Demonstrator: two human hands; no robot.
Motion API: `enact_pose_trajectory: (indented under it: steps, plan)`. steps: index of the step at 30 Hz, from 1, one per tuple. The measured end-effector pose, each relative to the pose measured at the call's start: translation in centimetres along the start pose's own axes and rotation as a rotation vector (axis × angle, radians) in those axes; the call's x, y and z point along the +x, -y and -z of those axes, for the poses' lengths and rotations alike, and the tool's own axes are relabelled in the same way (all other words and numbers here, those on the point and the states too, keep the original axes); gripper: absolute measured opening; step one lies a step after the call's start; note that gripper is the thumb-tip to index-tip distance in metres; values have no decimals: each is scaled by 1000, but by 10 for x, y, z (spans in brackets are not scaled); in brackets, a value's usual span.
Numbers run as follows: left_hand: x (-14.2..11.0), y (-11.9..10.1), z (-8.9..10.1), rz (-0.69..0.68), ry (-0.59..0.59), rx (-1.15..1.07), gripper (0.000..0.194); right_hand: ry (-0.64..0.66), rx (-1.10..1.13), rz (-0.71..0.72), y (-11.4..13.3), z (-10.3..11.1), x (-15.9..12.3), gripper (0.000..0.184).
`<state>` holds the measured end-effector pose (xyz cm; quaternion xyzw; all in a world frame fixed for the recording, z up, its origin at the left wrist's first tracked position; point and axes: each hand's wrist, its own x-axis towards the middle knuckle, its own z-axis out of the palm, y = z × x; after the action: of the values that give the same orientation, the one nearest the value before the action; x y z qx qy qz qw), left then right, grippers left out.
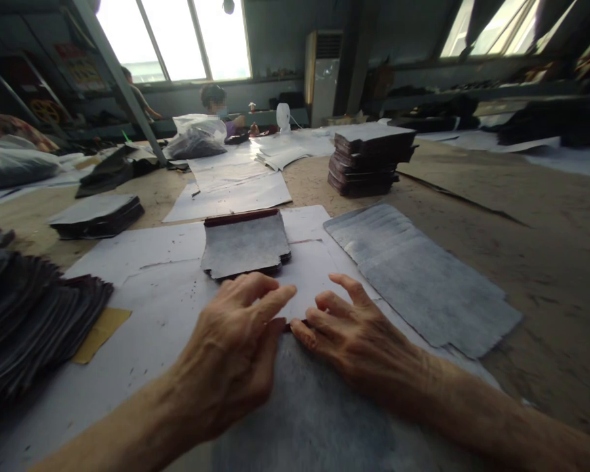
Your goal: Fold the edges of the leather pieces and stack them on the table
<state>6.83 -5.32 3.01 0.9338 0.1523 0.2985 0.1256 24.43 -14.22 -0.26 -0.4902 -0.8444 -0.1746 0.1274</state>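
Grey mottled sheet (299, 406), dark far edge at both hands (236, 341) (347, 334) (fingers half curled, grip unclear)

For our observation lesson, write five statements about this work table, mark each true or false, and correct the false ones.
1. The left hand and right hand are at the far edge of the near grey sheet. True.
2. The fan in the background is black. False: the fan is white.
3. The small stack beyond the hands shows a dark red strip along its far edge. True.
4. The yellow piece lies right of the hands. False: the yellow piece lies to their left.
5. The tall stack stands farther off than the small stack. True.
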Motion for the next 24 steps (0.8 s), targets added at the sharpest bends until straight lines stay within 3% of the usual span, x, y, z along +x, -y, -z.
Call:
enact_pose_trajectory:
  steps: [5, 12, 17, 24]
  plan:
    - [13, -14, -37, 228, 116, -260, 23, -167, 35, -61, 2, -8, -6, 26]
    - [6, -1, -53, 207, 73, -248, 21, -374, 109, -309, -8, 5, -32, 27]
    - [5, 0, -60, 123, 77, -228, 27, -307, 101, -307, -5, 14, -48, 27]
    - [2, 1, -62, -2, 101, -151, 34, -118, 91, -289, 1, 4, -50, 36]
